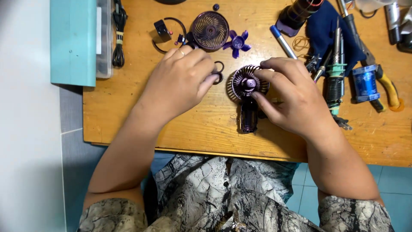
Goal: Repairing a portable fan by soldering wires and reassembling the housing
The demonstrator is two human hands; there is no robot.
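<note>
A small purple hand-held fan body [248, 92] lies on the wooden table [206, 129], its round rear grille open and its handle pointing toward me. My right hand [288, 95] grips the grille's right side, thumb on the hub. My left hand [182, 79] rests just left of the fan and pinches a small dark ring [219, 75] at its fingertips. Farther back lie the purple front grille [210, 30], the loose purple fan blade [237, 43] and a small purple cap [216, 7].
A black curved band with a clip [165, 31] lies at the back left. Right of the fan are a soldering iron [334, 81], yellow-handled pliers [384, 79], a blue cloth [330, 30], a pen [283, 41] and a rubber band. A teal box [73, 41] and black cable [119, 34] sit left.
</note>
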